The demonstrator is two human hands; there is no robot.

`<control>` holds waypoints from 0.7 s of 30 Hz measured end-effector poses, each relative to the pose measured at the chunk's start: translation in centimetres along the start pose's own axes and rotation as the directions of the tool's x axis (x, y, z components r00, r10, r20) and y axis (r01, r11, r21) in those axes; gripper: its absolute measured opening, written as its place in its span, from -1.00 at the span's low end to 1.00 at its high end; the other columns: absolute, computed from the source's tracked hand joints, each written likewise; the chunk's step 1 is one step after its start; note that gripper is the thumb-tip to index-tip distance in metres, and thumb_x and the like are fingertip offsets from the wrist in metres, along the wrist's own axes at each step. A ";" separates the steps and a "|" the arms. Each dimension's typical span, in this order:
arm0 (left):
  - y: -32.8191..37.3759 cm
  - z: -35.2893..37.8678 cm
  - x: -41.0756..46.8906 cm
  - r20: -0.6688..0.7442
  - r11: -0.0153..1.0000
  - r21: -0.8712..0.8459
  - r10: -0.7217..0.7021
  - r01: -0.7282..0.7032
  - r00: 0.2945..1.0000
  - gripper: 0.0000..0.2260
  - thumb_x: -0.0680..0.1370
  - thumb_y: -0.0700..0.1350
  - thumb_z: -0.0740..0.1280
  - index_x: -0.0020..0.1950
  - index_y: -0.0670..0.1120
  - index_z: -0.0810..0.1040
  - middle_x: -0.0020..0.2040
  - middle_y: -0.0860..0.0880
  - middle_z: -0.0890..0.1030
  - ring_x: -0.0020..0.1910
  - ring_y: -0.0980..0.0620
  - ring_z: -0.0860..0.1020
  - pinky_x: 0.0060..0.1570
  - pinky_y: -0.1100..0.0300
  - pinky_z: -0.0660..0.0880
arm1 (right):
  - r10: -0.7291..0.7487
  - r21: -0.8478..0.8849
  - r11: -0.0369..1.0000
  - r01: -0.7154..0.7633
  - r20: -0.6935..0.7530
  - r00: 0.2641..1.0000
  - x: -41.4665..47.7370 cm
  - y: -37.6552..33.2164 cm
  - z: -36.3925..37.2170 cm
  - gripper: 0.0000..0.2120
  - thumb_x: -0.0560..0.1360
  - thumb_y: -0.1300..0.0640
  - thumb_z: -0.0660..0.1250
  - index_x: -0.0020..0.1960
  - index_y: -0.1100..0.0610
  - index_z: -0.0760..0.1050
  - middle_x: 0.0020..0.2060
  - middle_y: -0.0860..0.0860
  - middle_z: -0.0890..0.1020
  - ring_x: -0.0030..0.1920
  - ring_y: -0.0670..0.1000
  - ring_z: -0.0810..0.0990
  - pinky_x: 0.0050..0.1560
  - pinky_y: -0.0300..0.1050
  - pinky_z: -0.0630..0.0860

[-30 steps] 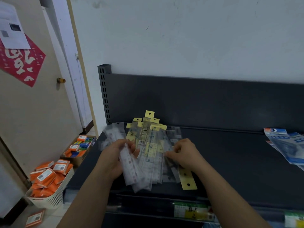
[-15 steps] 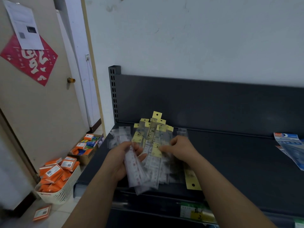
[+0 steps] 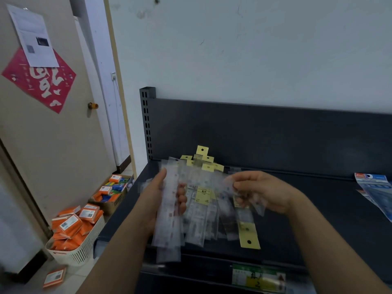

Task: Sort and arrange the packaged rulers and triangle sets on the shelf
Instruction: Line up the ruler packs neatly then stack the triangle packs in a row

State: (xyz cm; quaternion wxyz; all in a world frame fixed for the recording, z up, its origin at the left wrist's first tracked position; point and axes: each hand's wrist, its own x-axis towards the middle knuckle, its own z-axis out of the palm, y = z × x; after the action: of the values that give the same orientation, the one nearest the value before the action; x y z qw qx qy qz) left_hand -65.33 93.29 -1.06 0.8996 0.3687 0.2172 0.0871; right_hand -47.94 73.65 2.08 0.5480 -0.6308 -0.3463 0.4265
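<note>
The packaged rulers (image 3: 202, 196) lie fanned on the dark shelf (image 3: 318, 211), just in front of you. Your left hand (image 3: 156, 198) curls its fingers (image 3: 181, 197) round a clear bundle (image 3: 169, 221) of them. Your right hand (image 3: 267, 190) pinches another packet (image 3: 229, 184).

Yellow-tagged clear ruler packs (image 3: 202, 196), black shelf (image 3: 318, 209)

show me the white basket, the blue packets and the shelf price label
white basket (image 3: 78, 254), head view, on its slatted front wall
blue packets (image 3: 375, 187), head view, on the top packet's face
price label (image 3: 257, 280), head view, on its yellow part
</note>
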 end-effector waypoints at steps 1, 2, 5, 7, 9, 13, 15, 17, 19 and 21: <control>0.0 0.2 0.0 -0.002 0.999 0.050 -0.004 0.004 1.000 -0.49 0.56 0.23 0.18 -0.05 -0.25 0.54 -0.36 -0.11 0.51 -0.49 -0.01 0.51 -0.49 0.19 0.53 | -0.004 -0.037 0.999 0.005 0.047 0.999 -0.2 -0.2 -0.4 -0.78 0.49 0.29 0.31 0.12 0.22 0.59 -0.27 0.05 0.62 -0.31 -0.01 0.54 -0.22 -0.15 0.54; -0.1 0.4 0.0 0.018 0.996 0.093 -0.019 0.018 1.000 -0.47 0.56 0.22 0.18 -0.04 -0.27 0.55 -0.35 -0.13 0.51 -0.46 -0.02 0.53 -0.45 0.17 0.55 | -0.008 -0.078 0.997 0.013 0.070 0.998 -0.3 -0.4 -0.6 -0.76 0.46 0.29 0.34 0.11 0.20 0.60 -0.28 0.03 0.61 -0.32 -0.03 0.52 -0.24 -0.18 0.53; -0.6 1.4 -0.4 0.127 0.970 0.203 -0.162 0.134 0.979 -0.58 0.51 0.13 0.30 -0.04 -0.26 0.54 -0.27 -0.13 0.54 -0.35 -0.05 0.57 -0.35 0.16 0.57 | -0.043 -0.167 0.985 0.046 0.026 0.999 0.3 -0.8 0.0 -0.72 0.42 0.31 0.41 0.12 0.16 0.59 -0.24 -0.01 0.63 -0.33 -0.06 0.50 -0.28 -0.23 0.50; -1.3 2.3 -0.8 0.181 0.947 0.282 -0.211 0.154 0.961 -0.64 0.47 -0.02 0.40 0.09 -0.28 0.52 -0.10 -0.22 0.62 -0.17 -0.13 0.60 -0.28 0.08 0.61 | -0.068 -0.166 0.984 0.066 -0.008 0.998 1.3 -0.6 1.2 -0.69 0.40 0.31 0.44 0.13 0.15 0.57 -0.21 0.03 0.63 -0.33 -0.05 0.53 -0.29 -0.22 0.52; -2.2 3.1 -1.1 0.180 0.937 0.337 -0.162 0.094 0.970 -0.66 0.46 -0.19 0.40 0.19 -0.28 0.48 -0.02 -0.29 0.63 -0.12 -0.18 0.62 -0.23 0.01 0.64 | -0.095 -0.148 0.985 0.090 -0.025 0.995 2.1 -0.3 2.3 -0.67 0.40 0.27 0.45 0.15 0.15 0.54 -0.20 0.07 0.64 -0.31 -0.03 0.58 -0.25 -0.20 0.56; -2.5 3.3 -0.9 0.040 0.961 0.277 -0.021 0.010 0.999 -0.72 0.46 -0.34 0.34 0.16 -0.34 0.48 -0.12 -0.28 0.66 -0.28 -0.08 0.67 -0.34 0.14 0.63 | -0.109 -0.278 0.960 0.033 -0.263 0.959 3.1 0.3 1.5 -0.71 0.52 0.00 0.35 0.18 0.11 0.53 -0.01 0.02 0.66 -0.06 -0.02 0.65 -0.05 -0.15 0.60; -2.1 2.6 -0.5 -0.002 0.984 0.180 0.012 -0.011 1.000 -0.63 0.42 -0.34 0.34 0.21 -0.36 0.47 -0.08 -0.27 0.67 -0.29 -0.04 0.67 -0.39 0.20 0.61 | -0.079 -0.598 0.784 -0.169 -0.366 0.927 3.7 1.3 0.4 -0.57 0.47 -0.22 0.32 0.05 0.12 0.60 -0.01 0.04 0.65 -0.01 -0.02 0.60 0.01 -0.10 0.56; -1.9 1.8 -0.4 -0.019 0.995 0.100 0.026 -0.024 0.999 -0.53 0.39 -0.33 0.32 0.31 -0.35 0.42 -0.14 -0.22 0.68 -0.36 0.02 0.65 -0.43 0.23 0.59 | -0.012 -0.773 0.555 -0.307 -0.377 0.926 4.3 2.5 0.3 -0.42 0.33 -0.42 0.31 -0.17 0.13 0.63 0.07 0.08 0.58 0.15 0.08 0.50 0.14 -0.01 0.49; -2.2 1.4 -0.2 -0.033 0.997 0.073 0.036 -0.034 0.999 -0.53 0.41 -0.33 0.29 0.33 -0.33 0.42 -0.21 -0.16 0.68 -0.42 0.07 0.62 -0.47 0.26 0.56 | 0.011 -0.825 0.461 -0.326 -0.362 0.932 4.5 3.0 1.2 -0.45 0.26 -0.44 0.34 -0.24 0.07 0.60 0.23 0.04 0.42 0.30 0.11 0.31 0.27 0.00 0.36; -2.6 1.3 -0.1 -0.055 0.998 0.053 0.038 -0.035 0.998 -0.60 0.46 -0.34 0.26 0.30 -0.34 0.45 -0.21 -0.14 0.68 -0.43 0.09 0.61 -0.48 0.28 0.55 | 0.000 -0.793 0.524 -0.311 -0.365 0.931 4.7 2.9 1.5 -0.50 0.29 -0.36 0.41 -0.19 0.11 0.59 0.25 0.04 0.37 0.34 0.09 0.25 0.29 -0.03 0.32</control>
State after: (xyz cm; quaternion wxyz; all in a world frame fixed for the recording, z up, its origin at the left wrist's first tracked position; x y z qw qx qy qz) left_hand -64.83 90.59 -1.95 0.8815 0.3935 0.2376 0.1080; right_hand -47.51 78.00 -1.60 0.1850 -0.9043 -0.3553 0.1472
